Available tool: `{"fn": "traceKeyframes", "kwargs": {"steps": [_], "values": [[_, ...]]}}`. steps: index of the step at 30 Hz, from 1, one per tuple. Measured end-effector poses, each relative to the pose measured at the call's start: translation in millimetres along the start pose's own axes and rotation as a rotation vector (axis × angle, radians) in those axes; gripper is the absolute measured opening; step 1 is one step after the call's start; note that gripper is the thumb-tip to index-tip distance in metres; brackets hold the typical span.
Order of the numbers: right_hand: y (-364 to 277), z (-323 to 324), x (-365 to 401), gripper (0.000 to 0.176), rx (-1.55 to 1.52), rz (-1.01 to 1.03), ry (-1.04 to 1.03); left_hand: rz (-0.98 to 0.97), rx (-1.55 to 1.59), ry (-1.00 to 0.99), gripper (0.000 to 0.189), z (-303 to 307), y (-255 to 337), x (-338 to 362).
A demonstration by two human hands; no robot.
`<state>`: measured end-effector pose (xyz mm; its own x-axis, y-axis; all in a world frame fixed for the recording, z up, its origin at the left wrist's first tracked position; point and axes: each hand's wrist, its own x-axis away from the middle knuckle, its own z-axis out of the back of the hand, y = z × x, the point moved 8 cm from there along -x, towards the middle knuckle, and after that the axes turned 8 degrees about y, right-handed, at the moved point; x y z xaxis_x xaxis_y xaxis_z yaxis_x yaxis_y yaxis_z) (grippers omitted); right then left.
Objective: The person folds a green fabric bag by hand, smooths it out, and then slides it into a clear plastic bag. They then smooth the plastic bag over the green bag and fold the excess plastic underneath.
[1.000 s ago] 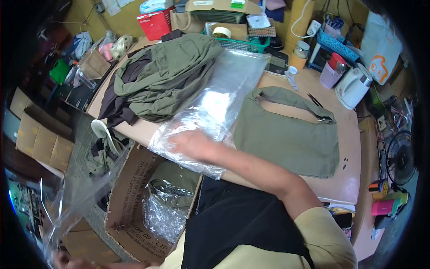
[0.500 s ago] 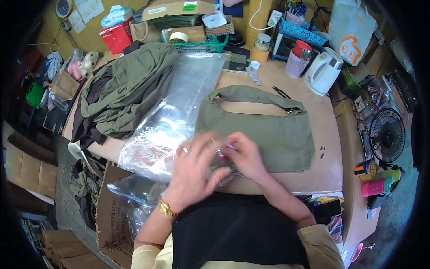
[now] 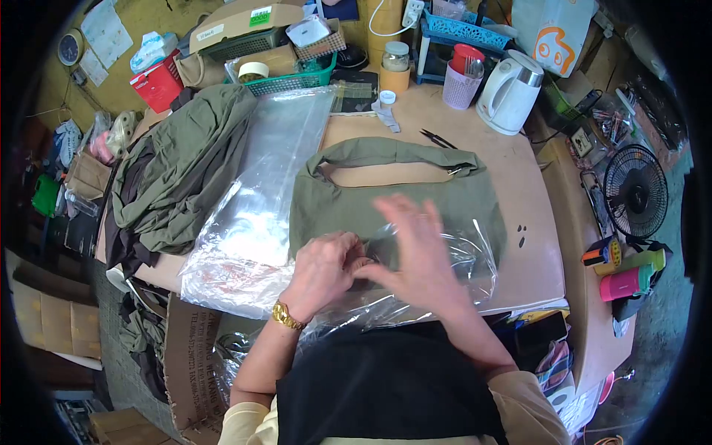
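A green fabric bag (image 3: 386, 200) lies flat on the table, its strap at the far side. Clear plastic film (image 3: 475, 256) covers part of its near edge. My left hand (image 3: 326, 267), with a gold watch at the wrist, is closed on the plastic at the bag's near left edge. Just right of it, over the bag, my right hand (image 3: 415, 252) has its fingers spread, slightly blurred, with the thumb near the left fingers. A stack of clear plastic bags (image 3: 259, 200) lies to the left of the green bag.
Piled green and dark fabric (image 3: 185, 170) lies at the left. Black tweezers (image 3: 437, 139) rest beyond the bag. A white kettle (image 3: 510, 93), baskets and a jar (image 3: 395, 58) stand at the back. A fan (image 3: 635, 191) is at the right, an open carton (image 3: 189, 363) below left.
Plastic film now spreads over the bag's near right part. My right hand has opened and moved right; my left hand has closed on the plastic. The whole view has shifted.
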<state>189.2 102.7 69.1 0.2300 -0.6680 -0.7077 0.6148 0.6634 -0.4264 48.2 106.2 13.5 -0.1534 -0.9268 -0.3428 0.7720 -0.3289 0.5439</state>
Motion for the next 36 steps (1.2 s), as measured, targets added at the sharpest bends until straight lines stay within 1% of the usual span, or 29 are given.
{"fn": "traceKeyframes", "kwargs": {"steps": [1,3,4,5,6,7,8,10,11,12,14,15,17,18,19,20,21,22,24,25,26,28,29,31,32,33,34,35,36], "values": [[11,-11,3,0.04,-0.006,0.001,0.003,-0.002,-0.03,0.011,0.016,5,-1,-2],[47,-76,24,0.019,-0.222,-0.174,-0.495,0.039,-0.097,0.005,0.018,19,-11,0],[49,-79,24,0.019,-0.232,-0.16,-0.499,0.049,-0.106,0.016,0.018,28,-20,2],[50,-76,20,0.012,-0.321,-0.23,-0.423,0.101,-0.034,0.041,0.017,36,-32,4],[53,-74,18,0.008,-0.411,-0.303,-0.347,0.152,0.038,0.065,0.017,42,-43,6],[50,-71,17,0.005,-0.421,-0.198,-0.252,0.181,0.045,0.084,0.016,46,-51,8],[50,-74,20,0.005,-0.431,-0.194,-0.259,0.193,0.039,0.088,0.016,46,-57,10],[61,-78,26,0.008,-0.449,-0.345,-0.233,0.479,0.537,0.172,0.013,40,-88,19],[61,-82,24,0.015,-0.463,-0.388,-0.289,0.501,0.665,0.155,0.01,34,-93,20],[56,-79,19,0.015,-0.461,-0.383,-0.293,0.501,0.669,0.161,0.01,30,-94,22],[7,-39,-5,0.03,-0.054,0.107,0.035,0.452,0.713,0.116,0.011,17,-81,21],[-2,-43,-8,0.03,-0.052,0.104,0.029,0.362,0.608,0.091,0.012,13,-72,18],[-17,-53,-9,0.023,-0.058,0.14,-0.015,0.279,0.573,0.081,0.012,15,-48,14],[-12,-52,-7,0.023,-0.054,0.142,-0.015,0.238,0.526,0.086,0.012,20,-41,11],[11,-73,2,0.02,-0.241,-0.102,-0.28,0.235,0.528,0.088,0.012,29,-39,10],[26,-94,18,0.017,-0.427,-0.346,-0.543,0.245,0.36,0.05,0.013,37,-43,11],[31,-88,17,0.007,-0.485,-0.413,-0.435,0.257,0.193,0.018,0.016,43,-50,13],[33,-89,17,0.007,-0.486,-0.408,-0.443,0.263,0.194,0.024,0.016,47,-58,16],[30,-81,12,0.007,-0.451,-0.289,-0.303,0.348,0.431,0.083,0.02,46,-83,26],[28,-83,15,0.005,-0.507,-0.289,-0.269,0.36,0.578,0.128,0.018,40,-89,29],[25,-87,17,0.005,-0.511,-0.286,-0.271,0.362,0.575,0.132,0.018,36,-87,30],[20,-86,19,0.009,-0.446,-0.246,-0.222,0.51,0.981,0.23,0.019,23,-85,32],[16,-83,17,0.009,-0.446,-0.244,-0.225,0.597,1.009,0.257,0.02,22,-81,31],[16,-85,21,0.006,-0.372,-0.371,-0.393,0.584,0.958,0.274,0.023,12,-88,33],[17,-87,23,0.006,-0.37,-0.37,-0.397,0.569,0.905,0.29,0.027,9,-89,34],[15,-85,22,0.005,-0.402,-0.284,-0.321,0.597,0.903,0.313,0.032,5,-87,36],[13,-82,20,0.004,-0.434,-0.199,-0.244,0.597,0.905,0.315,0.032,0,-89,38],[15,-86,22,0.004,-0.434,-0.198,-0.244,0.554,0.921,0.333,0.032,-2,-89,38],[17,-85,22,0.003,-0.508,-0.217,-0.171,0.511,0.937,0.35,0.032,-2,-88,37]]}}
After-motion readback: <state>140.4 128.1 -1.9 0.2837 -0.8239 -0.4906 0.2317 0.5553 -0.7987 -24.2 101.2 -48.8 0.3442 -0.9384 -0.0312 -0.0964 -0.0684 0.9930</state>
